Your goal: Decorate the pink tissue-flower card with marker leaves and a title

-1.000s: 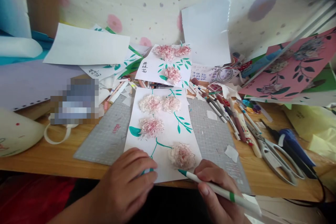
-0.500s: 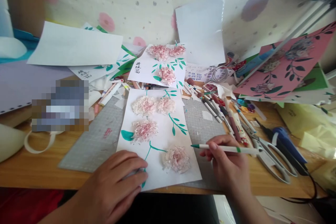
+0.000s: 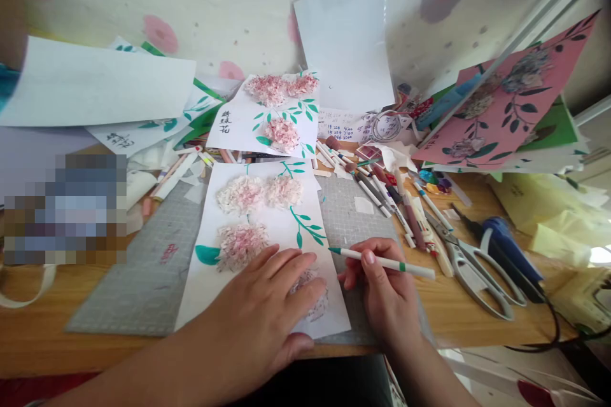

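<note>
A white sheet (image 3: 195, 305) lies in front of me on a grey cutting mat (image 3: 119, 286). Several raised pale pink paper-like flowers (image 3: 241, 195) are on it, with green painted stems and a green leaf (image 3: 207, 255). My left hand (image 3: 267, 299) lies palm down with fingers out, over the sheet's lower part and partly across the lower right flower (image 3: 319, 297), which it half hides. At the sheet's right edge, my right hand (image 3: 386, 283) holds a white marker (image 3: 398, 264), its green tip pointing left, near a leafy green sprig (image 3: 308, 229).
Behind stands a similar flower picture (image 3: 229, 140). Markers and brushes (image 3: 377, 194) lie scattered at the right, beside grey-handled scissors (image 3: 477, 273) and a blue-and-black tool (image 3: 510, 248). A pink flower card (image 3: 525, 108) leans at the right; a blank white sheet (image 3: 105, 89) is at the left.
My left hand has moved right, from the sheet's lower left edge onto the lower right flower. The marker has shifted up and left to the sheet's edge. The whole view has swung slightly right.
</note>
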### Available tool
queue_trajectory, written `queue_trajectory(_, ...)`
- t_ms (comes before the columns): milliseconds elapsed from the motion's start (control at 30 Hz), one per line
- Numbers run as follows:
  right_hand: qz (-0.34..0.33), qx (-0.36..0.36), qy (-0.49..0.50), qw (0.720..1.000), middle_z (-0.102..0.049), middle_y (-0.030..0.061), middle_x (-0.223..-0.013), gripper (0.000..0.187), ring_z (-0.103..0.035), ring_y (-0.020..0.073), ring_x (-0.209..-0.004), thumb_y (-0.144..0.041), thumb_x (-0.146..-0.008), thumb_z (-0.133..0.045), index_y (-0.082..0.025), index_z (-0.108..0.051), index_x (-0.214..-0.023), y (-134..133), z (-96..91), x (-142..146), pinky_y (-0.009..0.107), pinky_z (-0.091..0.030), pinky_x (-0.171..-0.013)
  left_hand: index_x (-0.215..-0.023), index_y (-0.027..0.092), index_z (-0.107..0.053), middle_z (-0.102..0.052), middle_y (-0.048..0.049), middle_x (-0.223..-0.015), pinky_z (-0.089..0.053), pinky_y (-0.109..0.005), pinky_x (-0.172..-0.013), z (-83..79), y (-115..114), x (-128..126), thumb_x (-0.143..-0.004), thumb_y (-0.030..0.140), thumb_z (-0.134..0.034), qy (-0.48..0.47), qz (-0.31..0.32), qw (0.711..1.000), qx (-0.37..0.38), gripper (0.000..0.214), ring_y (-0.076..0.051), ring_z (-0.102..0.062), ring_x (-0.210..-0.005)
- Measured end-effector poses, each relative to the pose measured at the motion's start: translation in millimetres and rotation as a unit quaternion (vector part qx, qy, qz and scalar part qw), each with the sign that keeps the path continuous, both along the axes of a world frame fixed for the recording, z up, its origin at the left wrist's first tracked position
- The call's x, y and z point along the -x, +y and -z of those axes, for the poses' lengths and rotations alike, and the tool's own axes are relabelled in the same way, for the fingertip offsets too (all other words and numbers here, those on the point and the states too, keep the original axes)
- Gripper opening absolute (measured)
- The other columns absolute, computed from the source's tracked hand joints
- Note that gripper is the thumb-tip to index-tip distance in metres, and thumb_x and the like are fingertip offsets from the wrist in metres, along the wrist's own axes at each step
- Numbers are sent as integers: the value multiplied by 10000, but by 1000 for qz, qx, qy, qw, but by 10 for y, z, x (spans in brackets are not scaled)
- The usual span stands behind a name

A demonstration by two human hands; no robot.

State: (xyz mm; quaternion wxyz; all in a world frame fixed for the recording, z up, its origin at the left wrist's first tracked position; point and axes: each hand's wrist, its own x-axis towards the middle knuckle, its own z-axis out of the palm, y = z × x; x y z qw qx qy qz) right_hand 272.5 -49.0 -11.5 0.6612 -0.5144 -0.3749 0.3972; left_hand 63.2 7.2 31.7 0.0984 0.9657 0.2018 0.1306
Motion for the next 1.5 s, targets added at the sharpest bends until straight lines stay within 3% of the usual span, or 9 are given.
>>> queue_trajectory(167,-35,-17,-29,999,-657,-15,-727,135,-634,135,-651,-365,-984,-566,-234,-591,-1004,-55,-6,-28,271,-526,-652,-1307,248,-535,-605,-48,-1321,-333,-516,-1119,68,44,-185,-787,506,-774,21,33,998,47,628,-299,-516,-1237)
queue_trajectory(267,-50,-20,-39,998,-657,-12,-752,122,-621,134,-700,-361,-982,-571,-242,-592,-996,-65,-60,-21,249,-502,-658,-1218,227,-590,-654,-24,-1202,-270,-447,-1136,104,73,-177,-825,440,-755,-24,56,997,43,477,-261,-544,-1162)
queue_trajectory(433,-107,48,-58,991,-588,-34,-707,180,-570,108,-605,-374,-976,-558,-220,-542,-884,-28,-155,-25,217,-468,-575,-1128,202,-644,-668,1,-1123,-176,-357,-1166,175,100,-133,-960,302,-576,-90,76,992,51,207,-203,-536,-1100)
queue_trajectory(667,-97,77,-232,965,-504,-39,-633,225,-478,108,-530,-318,-961,-512,-203,-529,-768,6,-207,-47,229,-375,-478,-1031,203,-697,-708,14,-1017,-321,-331,-1074,147,103,-144,-997,258,-502,-122,67,990,31,205,-185,-569,-1012)
queue_trajectory(833,-78,77,-258,960,-491,-54,-601,217,-469,100,-520,-277,-959,-512,-207,-526,-754,17,-216,-30,222,-376,-483,-1023,211,-709,-710,3,-1008,-398,-351,-1013,87,80,-149,-992,199,-504,-107,48,992,43,208,-189,-588,-999)
queue_trajectory(1033,-41,70,-241,967,-536,-45,-615,228,-466,79,-472,-275,-960,-537,-207,-557,-743,-15,-210,-34,194,-356,-427,-1061,202,-702,-704,-10,-1042,-398,-370,-987,118,86,-147,-1001,199,-461,-101,51,992,62,249,-202,-575,-984)
queue_trajectory(1167,-6,85,-126,988,-623,-39,-611,200,-519,80,-445,-336,-981,-535,-216,-547,-822,-9,-185,-22,175,-396,-420,-1155,192,-671,-675,-36,-1055,-391,-383,-943,226,105,-158,-1004,363,-451,-133,31,990,26,317,-220,-560,-959)
queue_trajectory(1300,-2,90,-78,993,-559,-71,-518,187,-630,108,-523,-364,-995,-526,-226,-543,-870,3,-176,-6,183,-487,-520,-1200,216,-645,-625,-51,-1170,-361,-415,-997,279,108,-151,-946,486,-522,-96,-8,995,37,390,-257,-525,-1062)
queue_trajectory(1500,-55,97,-132,985,-574,-38,-614,249,-507,86,-477,-387,-992,-516,-208,-551,-823,-11,-194,-23,183,-399,-438,-1098,246,-656,-617,-26,-1224,-260,-404,-1143,282,126,-128,-942,486,-531,-86,14,994,59,312,-233,-516,-1179)
